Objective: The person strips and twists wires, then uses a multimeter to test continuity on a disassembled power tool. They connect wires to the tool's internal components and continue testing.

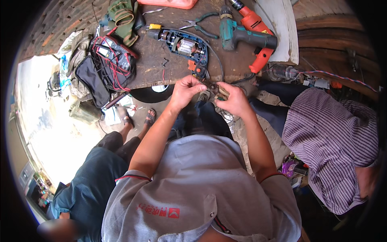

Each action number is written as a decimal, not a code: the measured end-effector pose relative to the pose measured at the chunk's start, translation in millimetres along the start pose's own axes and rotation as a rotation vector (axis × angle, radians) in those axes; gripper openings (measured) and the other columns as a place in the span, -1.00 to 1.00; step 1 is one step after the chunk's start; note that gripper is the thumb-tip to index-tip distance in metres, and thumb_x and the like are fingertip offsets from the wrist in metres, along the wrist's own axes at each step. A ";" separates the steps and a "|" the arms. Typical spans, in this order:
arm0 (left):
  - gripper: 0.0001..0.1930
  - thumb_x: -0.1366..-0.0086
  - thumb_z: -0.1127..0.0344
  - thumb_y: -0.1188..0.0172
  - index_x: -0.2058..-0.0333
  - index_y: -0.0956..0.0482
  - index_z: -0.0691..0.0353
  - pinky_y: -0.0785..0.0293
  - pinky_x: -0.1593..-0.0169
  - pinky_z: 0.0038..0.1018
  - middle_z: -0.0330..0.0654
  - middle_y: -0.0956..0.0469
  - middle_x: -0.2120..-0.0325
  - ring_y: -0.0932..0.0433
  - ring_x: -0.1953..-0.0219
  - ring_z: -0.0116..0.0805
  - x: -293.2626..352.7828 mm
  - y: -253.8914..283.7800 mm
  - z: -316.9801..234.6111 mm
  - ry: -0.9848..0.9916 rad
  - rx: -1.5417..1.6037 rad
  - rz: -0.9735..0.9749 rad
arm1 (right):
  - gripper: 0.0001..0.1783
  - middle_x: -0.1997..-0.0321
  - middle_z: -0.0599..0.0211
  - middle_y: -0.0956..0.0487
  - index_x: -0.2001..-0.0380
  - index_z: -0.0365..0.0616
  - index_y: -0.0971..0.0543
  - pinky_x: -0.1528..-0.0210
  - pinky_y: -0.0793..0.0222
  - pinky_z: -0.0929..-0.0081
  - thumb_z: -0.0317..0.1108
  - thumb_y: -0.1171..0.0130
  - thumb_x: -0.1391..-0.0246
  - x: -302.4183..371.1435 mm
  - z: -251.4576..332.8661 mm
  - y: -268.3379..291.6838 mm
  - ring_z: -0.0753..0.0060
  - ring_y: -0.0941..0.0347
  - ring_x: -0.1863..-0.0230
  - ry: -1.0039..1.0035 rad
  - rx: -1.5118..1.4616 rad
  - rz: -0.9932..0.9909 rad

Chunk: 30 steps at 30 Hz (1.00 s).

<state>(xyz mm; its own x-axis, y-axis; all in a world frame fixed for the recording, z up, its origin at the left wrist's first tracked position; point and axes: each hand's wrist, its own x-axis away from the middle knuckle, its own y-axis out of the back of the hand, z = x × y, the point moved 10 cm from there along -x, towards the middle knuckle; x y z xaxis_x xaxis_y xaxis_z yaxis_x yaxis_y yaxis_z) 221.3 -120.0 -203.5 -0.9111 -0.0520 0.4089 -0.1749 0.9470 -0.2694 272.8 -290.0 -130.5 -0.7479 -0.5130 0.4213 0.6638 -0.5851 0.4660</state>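
Just past the front edge of the wooden bench, my left hand [186, 92] and my right hand [234, 99] come close together. Both have bent fingers pinched round small dark brownish pieces [210, 86], too small and covered to name. Behind them on the bench lies an opened drill [186, 46], its blue half-shell showing the motor, gears and orange switch. A black cord [220, 60] curves from it toward my hands. Pliers [198, 25] with dark green handles rest beyond the drill. Tiny dark screws or parts [165, 62] lie to its left.
A teal cordless drill [242, 36] and an orange-red drill [263, 58] lie at the bench's right. At left are a multimeter [115, 54] with red leads, a black pouch [93, 78] and a camouflage glove [123, 18]. People stand at left [90, 181] and right [322, 137].
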 end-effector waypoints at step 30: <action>-0.80 -0.46 0.37 -0.19 0.04 -0.60 0.36 -0.53 0.18 -0.56 -0.29 -0.62 0.34 -0.53 0.33 -0.57 7.7 -4.7 -5.2 -0.075 0.067 -0.068 | -0.43 -0.11 -0.07 -0.44 -0.14 -0.26 -0.51 -0.21 -0.30 -0.05 -0.20 -0.29 -0.10 -43.4 10.7 72.4 -0.17 -0.34 -0.17 -0.024 0.589 -0.678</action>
<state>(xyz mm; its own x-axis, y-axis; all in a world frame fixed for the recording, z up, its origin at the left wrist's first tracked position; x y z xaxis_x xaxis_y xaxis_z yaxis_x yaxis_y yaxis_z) 217.1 -123.2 -194.6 -0.9213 -0.1408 0.3625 -0.2590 0.9175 -0.3019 353.4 -303.4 -106.8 -0.9846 -0.1575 -0.0761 -0.0188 -0.3371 0.9413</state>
